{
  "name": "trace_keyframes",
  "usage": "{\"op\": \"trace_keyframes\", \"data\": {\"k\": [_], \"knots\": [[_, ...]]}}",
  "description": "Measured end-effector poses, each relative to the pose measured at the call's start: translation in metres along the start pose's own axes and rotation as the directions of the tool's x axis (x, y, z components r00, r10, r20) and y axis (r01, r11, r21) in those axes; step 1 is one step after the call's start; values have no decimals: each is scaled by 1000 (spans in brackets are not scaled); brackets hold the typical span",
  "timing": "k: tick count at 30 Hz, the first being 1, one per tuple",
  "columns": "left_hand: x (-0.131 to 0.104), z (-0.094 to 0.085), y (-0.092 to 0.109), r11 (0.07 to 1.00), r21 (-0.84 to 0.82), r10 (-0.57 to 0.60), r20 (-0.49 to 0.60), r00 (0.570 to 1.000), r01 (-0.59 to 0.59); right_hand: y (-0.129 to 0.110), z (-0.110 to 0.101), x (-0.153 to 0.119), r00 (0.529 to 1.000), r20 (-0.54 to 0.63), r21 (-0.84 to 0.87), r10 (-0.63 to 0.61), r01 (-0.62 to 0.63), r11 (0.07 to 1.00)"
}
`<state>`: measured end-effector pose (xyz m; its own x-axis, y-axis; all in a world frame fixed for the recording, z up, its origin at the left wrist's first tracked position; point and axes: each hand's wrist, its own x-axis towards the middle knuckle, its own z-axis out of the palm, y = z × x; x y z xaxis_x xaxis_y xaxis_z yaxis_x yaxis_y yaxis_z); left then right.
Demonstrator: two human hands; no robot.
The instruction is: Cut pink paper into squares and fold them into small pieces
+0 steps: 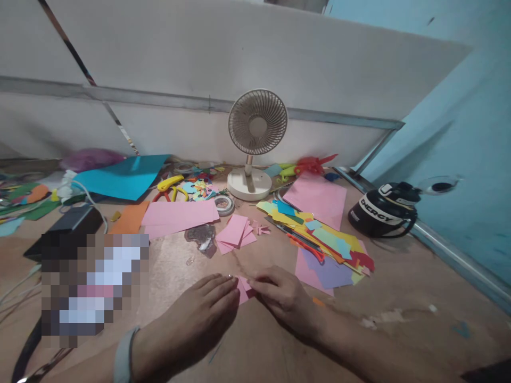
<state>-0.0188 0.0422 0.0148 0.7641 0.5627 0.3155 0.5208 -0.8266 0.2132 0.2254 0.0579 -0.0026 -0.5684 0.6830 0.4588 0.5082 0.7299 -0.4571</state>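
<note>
A small pink paper piece (pixel 241 292) lies on the table between my hands, with part of it lifted or folded at the right. My left hand (pixel 199 306) rests over its left edge, fingers stretched out side by side and pointing toward the paper. Thumb and fingertips of my right hand (pixel 285 298) pinch the right side of the paper. Just beyond my fingers sits a small stack of pink paper rectangles (pixel 235 232), with tiny pink cut-outs (pixel 261 229) beside it.
A white fan (pixel 257 126) stands at the back. To the right are colored paper strips (pixel 331 242), scissors with orange handles (pixel 310 248) and a black jug (pixel 379 213). Pink sheets (pixel 183 214), a tape roll (pixel 224 205) and a yellow-handled tool (pixel 171 183) lie left of center.
</note>
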Motion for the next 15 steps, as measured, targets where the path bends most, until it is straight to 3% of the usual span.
{"op": "trace_keyframes", "data": {"k": [6,15], "knots": [[0,0,-2,1000,3,26,2,1000,-26,-6,0,2,993,18,-198,-113,114,973],[3,-4,0,999,-19,30,45,999,-29,-1,0,1,987,76,-226,-138,152,962]]}}
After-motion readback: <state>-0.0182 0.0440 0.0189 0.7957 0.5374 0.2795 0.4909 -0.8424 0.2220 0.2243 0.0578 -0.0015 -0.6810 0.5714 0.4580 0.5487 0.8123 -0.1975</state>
